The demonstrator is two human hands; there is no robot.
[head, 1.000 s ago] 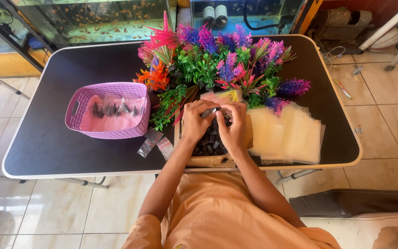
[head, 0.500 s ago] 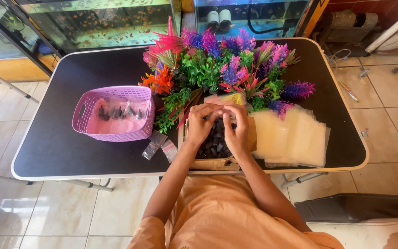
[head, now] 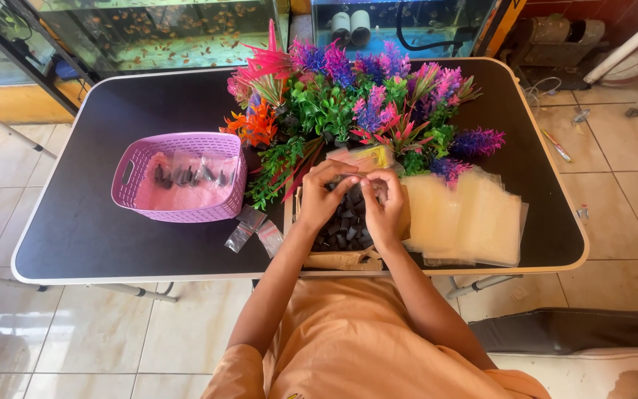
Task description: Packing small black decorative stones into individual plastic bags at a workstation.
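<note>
Dark pieces in box (head: pixel 342 229) under left hand (head: pixel 325 198), right hand (head: pixel 384 210); fingers pinched together, contents unclear; table edge (head: pixel 186 275) near.

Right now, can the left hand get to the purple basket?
Probably yes. The left hand is over the box of dark pieces, and the purple basket sits just to its left with only small clear bags between, lying flat.

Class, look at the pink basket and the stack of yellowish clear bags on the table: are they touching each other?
Apart. The head view shows the pink basket at the table's left and the yellowish bags at its right, with the box of dark pieces and both hands between.
</note>
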